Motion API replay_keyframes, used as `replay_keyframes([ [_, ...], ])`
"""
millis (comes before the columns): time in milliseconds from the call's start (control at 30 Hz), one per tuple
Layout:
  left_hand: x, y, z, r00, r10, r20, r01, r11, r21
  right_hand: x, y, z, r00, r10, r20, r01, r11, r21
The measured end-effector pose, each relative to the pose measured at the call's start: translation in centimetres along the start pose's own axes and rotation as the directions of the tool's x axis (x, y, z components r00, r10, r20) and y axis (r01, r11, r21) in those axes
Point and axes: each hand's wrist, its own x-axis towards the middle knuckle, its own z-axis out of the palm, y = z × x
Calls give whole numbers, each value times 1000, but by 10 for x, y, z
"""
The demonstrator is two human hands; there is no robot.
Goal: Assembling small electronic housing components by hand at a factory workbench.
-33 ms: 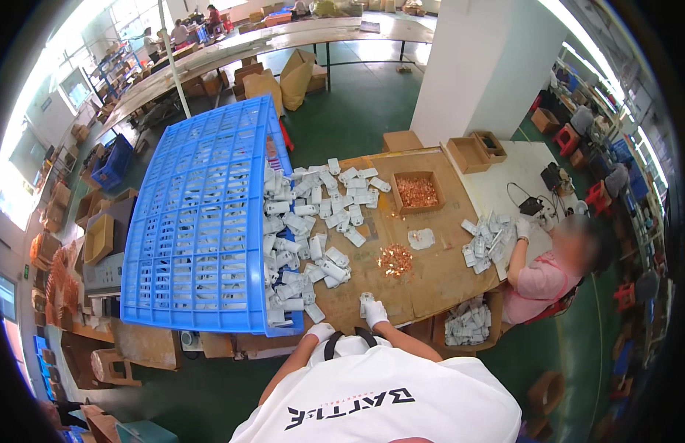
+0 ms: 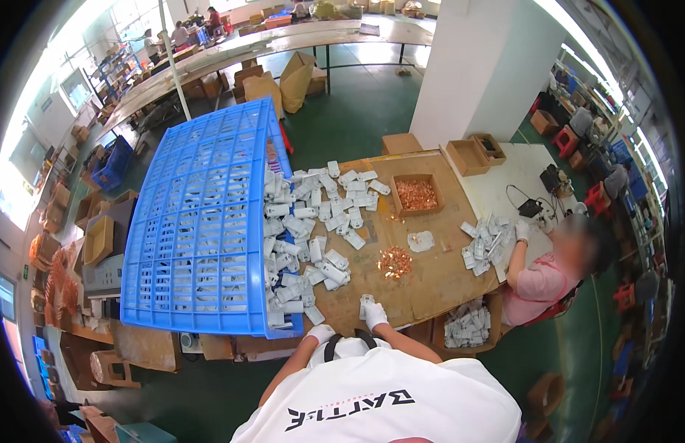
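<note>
My right hand (image 2: 375, 316), in a white glove, is at the table's near edge with its fingers closed on a small white plastic housing (image 2: 366, 300). To its left, my gloved left hand (image 2: 322, 333) looks rounded and closed at the same edge; what its fingers hold, if anything, is hidden. A loose white housing lies just beyond the left hand. Many similar housings (image 2: 333, 270) spill onto the cardboard-covered table (image 2: 423, 273) from a blue plastic crate (image 2: 194, 221) tipped on its side. Farther out sits a pile of small copper-coloured pieces (image 2: 395, 262), beside a clear plastic piece (image 2: 421, 241).
An open cardboard box (image 2: 418, 193) of copper pieces stands toward the back. At the right a seated co-worker (image 2: 542, 277) in pink handles things near another housing pile (image 2: 487, 242). A carton of housings (image 2: 468, 325) is below the table edge. A white pillar (image 2: 483, 74) rises behind.
</note>
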Motion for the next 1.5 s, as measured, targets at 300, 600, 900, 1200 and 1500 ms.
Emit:
replay_keyframes([
  [300, -22, 72, -12, 946, -321, 41, 190, 450, -872, -24, -28, -26, 987, -147, -66, 151, 987, 54],
  [600, -32, 128, -43, 853, 133, -504, -517, 342, -785, -56, -99, -122, 891, -333, -307, 417, 869, 268],
  [900, -104, 185, -76, 884, -5, -467, -392, 534, -749, -82, -130, -167, 807, -269, -526, 477, 822, 312],
  [1200, -132, 205, -84, 771, -6, -637, -347, 835, -427, -85, -142, -182, 767, -289, -573, 478, 853, 209],
  [1500, -140, 202, -100, 755, 85, -651, -311, 919, -241, -68, -150, -184, 909, -163, -384, 369, 745, 556],
])
